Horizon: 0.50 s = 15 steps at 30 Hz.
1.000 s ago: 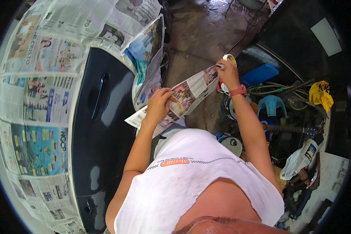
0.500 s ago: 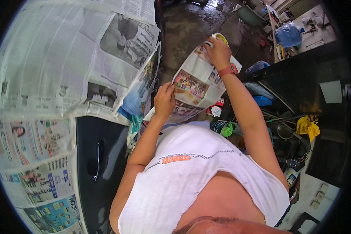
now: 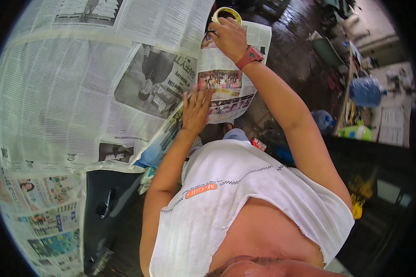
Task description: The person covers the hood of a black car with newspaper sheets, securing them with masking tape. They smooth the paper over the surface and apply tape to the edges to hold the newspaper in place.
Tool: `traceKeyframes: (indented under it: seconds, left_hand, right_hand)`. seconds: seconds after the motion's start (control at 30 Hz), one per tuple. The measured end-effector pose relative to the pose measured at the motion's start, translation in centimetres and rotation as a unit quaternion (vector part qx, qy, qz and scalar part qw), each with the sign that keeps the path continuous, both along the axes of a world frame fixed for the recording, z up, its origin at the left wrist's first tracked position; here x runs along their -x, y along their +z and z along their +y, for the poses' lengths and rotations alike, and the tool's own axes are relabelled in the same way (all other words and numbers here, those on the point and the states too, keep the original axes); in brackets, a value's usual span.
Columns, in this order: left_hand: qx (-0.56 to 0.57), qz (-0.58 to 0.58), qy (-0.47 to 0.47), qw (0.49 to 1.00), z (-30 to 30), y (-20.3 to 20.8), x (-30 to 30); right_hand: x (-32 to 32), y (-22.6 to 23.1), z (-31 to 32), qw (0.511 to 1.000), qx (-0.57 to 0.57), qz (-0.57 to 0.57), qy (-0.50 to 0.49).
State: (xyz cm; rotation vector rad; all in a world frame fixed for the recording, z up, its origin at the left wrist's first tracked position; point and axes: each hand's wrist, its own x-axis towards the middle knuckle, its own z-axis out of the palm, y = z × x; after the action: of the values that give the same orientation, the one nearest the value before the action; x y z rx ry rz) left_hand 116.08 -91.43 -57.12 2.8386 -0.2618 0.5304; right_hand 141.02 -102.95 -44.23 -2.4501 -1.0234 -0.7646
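Note:
My right hand [image 3: 229,39] is closed on the top edge of a loose newspaper sheet [image 3: 229,78], together with a roll of masking tape [image 3: 238,16] that has a yellow core. The sheet hangs against the side of a car covered in taped-on newspaper [image 3: 69,97]. Fingers spread, my left hand [image 3: 196,111] rests where the loose sheet meets the covered panel. Below the covering, a dark car door [image 3: 94,184] with its handle [image 3: 107,203] shows bare.
To the right stands a cluttered bench with a blue water jug [image 3: 366,91] and a green container [image 3: 356,133]. Another jug [image 3: 322,121] sits lower down. A red can [image 3: 259,144] is near my body, and a yellow bag [image 3: 357,206] hangs at the right.
Both hands have brought the loose sheet leftward and up against the covered car. My left hand has let go of the sheet's edge and opened flat. The view has shifted too.

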Motion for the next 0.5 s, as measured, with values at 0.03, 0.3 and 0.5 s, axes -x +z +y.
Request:
traceKeyframes:
  seconds: [0.03, 0.3, 0.5]
  left_hand:
    - [-0.037, 0.011, -0.026, 0.999, -0.1, 0.9, -1.6]
    - [-0.216, 0.146, 0.068, 0.963, 1.2, 6.4, -14.1]
    - [-0.278, 0.154, 0.132, 0.939, 0.3, 6.5, -15.1]
  right_hand:
    - [-1.3, -0.2, 0.8, 1.000, -0.006, -0.003, 0.022]
    - [-8.2, -0.9, 3.3, 0.981, -0.029, 0.012, 0.192]
    - [-6.9, -1.5, 0.0, 0.932, -0.277, 0.141, 0.185]
